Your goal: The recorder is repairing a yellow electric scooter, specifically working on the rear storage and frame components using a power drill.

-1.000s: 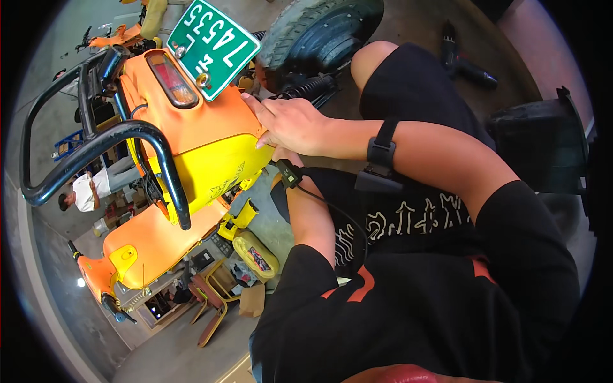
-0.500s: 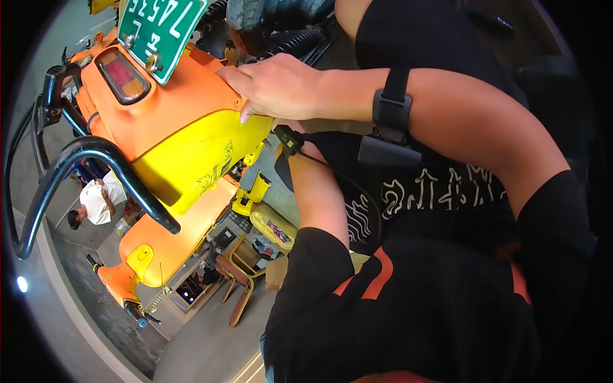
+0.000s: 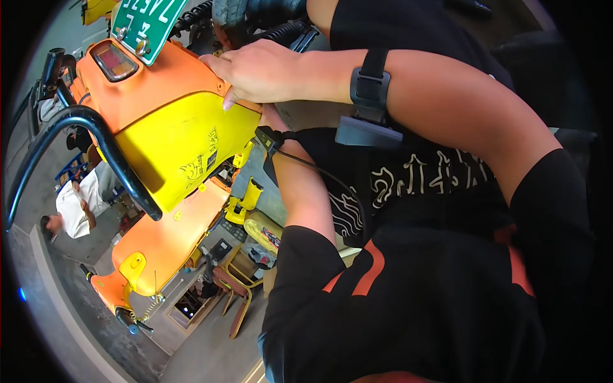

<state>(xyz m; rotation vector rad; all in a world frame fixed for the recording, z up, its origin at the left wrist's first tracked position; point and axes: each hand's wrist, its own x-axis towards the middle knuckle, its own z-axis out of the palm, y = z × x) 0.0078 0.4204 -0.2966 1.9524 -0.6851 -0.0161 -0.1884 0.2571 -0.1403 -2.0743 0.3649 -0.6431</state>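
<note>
My right hand (image 3: 255, 69) reaches across to the orange tail panel (image 3: 159, 83) of a scooter-like vehicle. Its fingers bend over the panel's near edge, with the thumb lying by the seam above the yellow lower panel (image 3: 198, 143). My left hand (image 3: 272, 116) is beneath the right one, by the yellow panel's edge. Its fingers are hidden, so what it touches does not show. A black strap with a grey box (image 3: 369, 131) circles my right wrist; a small black cabled device (image 3: 268, 138) sits on my left.
A green plate (image 3: 145, 29) and a tail lamp (image 3: 115, 62) are on the tail. A bent dark tube (image 3: 121, 153) juts out at left. Behind are another orange-yellow vehicle (image 3: 166, 230), a person in white (image 3: 76, 207), a chair (image 3: 233, 300) and loose yellow parts (image 3: 246, 201).
The view has shifted slightly, so the vehicle and my arms appear higher and further left. My right hand stays at the same panel edge. The person behind appears larger and lower.
</note>
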